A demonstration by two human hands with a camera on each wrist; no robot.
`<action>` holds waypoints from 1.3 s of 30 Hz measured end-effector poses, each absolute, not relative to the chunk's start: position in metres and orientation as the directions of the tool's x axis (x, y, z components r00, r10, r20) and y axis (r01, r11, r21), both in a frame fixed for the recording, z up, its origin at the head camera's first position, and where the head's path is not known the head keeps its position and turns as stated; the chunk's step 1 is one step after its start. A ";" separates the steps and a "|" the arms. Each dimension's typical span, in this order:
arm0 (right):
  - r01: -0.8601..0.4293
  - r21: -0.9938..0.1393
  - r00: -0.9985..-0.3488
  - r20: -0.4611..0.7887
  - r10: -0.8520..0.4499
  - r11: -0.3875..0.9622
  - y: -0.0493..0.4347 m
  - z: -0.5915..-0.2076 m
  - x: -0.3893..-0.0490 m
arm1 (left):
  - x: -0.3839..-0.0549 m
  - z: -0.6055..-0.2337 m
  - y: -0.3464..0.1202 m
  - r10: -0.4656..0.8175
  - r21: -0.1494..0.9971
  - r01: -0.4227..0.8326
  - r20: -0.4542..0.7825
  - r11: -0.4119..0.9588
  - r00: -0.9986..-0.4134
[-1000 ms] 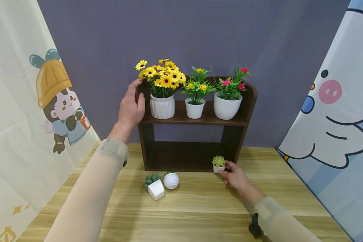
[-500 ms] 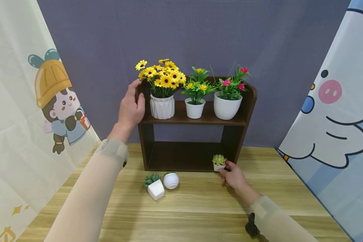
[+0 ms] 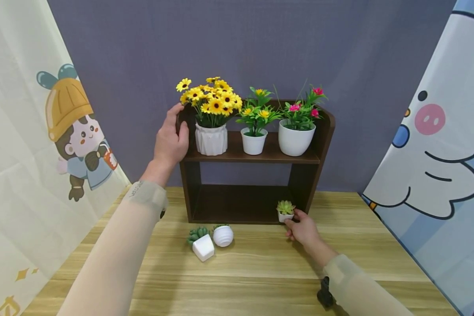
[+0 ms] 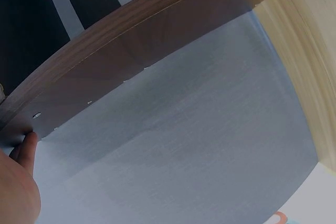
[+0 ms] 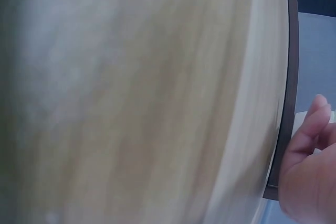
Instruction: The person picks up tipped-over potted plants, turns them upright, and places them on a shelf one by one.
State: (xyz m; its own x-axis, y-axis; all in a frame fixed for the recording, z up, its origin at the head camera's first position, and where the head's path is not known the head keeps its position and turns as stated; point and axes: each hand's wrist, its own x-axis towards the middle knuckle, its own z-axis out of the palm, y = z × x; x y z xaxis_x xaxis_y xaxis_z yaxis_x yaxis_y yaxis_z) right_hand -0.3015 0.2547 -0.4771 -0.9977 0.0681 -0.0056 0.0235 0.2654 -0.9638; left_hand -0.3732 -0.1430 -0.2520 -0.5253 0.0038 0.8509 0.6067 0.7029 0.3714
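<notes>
My right hand (image 3: 306, 229) pinches a small potted succulent (image 3: 286, 211) with a white pot and yellow-green leaves. The pot is at the right front edge of the lower shelf; whether it touches the board is unclear. My left hand (image 3: 171, 138) rests with extended fingers against the left side panel of the dark brown shelf rack (image 3: 250, 160). In the left wrist view, fingers (image 4: 29, 148) touch the panel's outer face. In the right wrist view, my right hand (image 5: 311, 169) hides most of the pot.
On the upper shelf stand a pot of yellow daisies (image 3: 212, 139), a small yellow-flowered plant (image 3: 254, 142) and a pink-flowered plant (image 3: 296, 139). In front of the rack, a tipped square-potted succulent (image 3: 203, 248) and a round ribbed white pot (image 3: 223, 236) lie on the wooden table (image 3: 237, 292).
My right hand has shifted slightly forward and up with the succulent, bringing it from the front of the rack to over the lower shelf's edge. My left hand has stayed in place.
</notes>
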 end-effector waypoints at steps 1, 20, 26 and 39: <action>0.025 -0.965 -0.997 -0.006 0.073 0.261 0.254 -0.477 -0.302 | -0.373 -0.252 -0.143 0.004 0.371 0.607 0.851 0.702 -0.525; 0.056 -0.968 -0.996 -0.038 0.079 0.245 0.252 -0.474 -0.303 | -0.373 -0.252 -0.143 0.014 0.361 0.587 0.844 0.724 -0.537; 0.053 -0.974 -0.997 -0.038 0.072 0.222 0.253 -0.472 -0.298 | -0.373 -0.252 -0.143 0.013 0.361 0.581 0.842 0.729 -0.540; 0.041 -0.979 -0.999 -0.034 0.037 0.201 0.268 -0.473 -0.280 | -0.371 -0.252 -0.142 0.022 0.360 0.585 0.839 0.727 -0.544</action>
